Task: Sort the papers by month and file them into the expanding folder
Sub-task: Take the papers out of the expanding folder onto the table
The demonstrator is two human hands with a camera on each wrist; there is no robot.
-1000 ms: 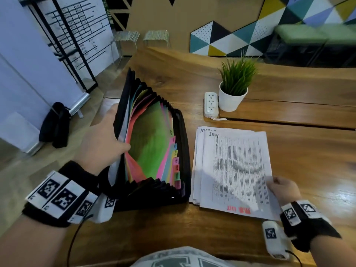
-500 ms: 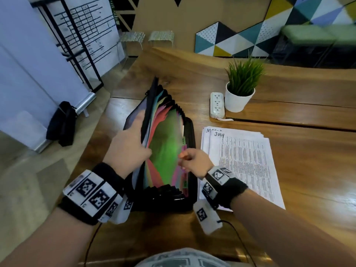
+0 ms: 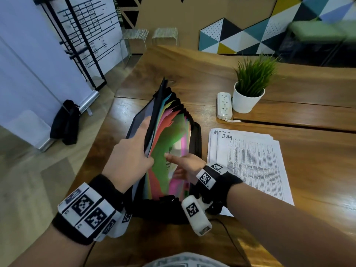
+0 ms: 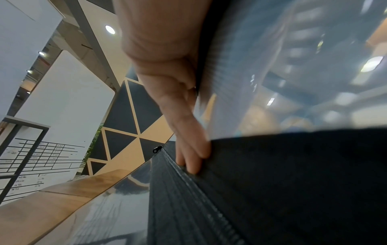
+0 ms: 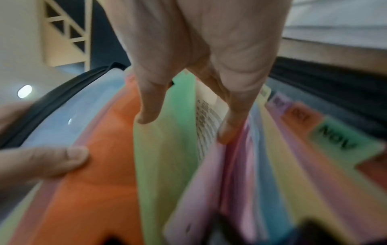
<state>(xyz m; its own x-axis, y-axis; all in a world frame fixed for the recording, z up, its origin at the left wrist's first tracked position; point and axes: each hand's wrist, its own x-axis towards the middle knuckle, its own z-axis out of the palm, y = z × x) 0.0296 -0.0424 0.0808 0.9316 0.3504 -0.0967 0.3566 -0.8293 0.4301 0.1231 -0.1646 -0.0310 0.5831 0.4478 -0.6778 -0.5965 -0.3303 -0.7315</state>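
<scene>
Green plastic at the centre of it: parts the pockets at the green divider (image 3: 163, 151) with the right hand (image 3: 185, 163), thumb on the divider's near face, fingers (image 5: 230, 132) straight and slid down behind a printed sheet (image 5: 207, 126) already standing in that pocket. Holds nothing there; only spreads the gap, fairly narrow.

Grips the front cover and first dividers of the folder (image 3: 196, 139) with the left hand (image 3: 131, 158), thumb laid across the orange divider (image 5: 100, 165), fingers curled behind the cover, tilting that bundle up and to the left. Stands the folder fanned open on the table (image 3: 192, 74), just beside the papers (image 3: 250, 162). Leaves those flat to its right, touched by neither hand, "July" handwritten on the top sheet.

Looks like the hunt for the right month's pocket, not yet the filing itself. Calls next for reading the tabs, with NOV (image 5: 337, 137) legible towards the far end and the rest too blurred to tell, and for settling on the July slot. Then for freeing the right hand, lifting the top sheet off the pile and dropping it in, with the left hand propping the gap. Needs care not to miscount pockets, nor to snag the new sheet on the one already filed. Probably well short of done, judging by the pile left.
</scene>
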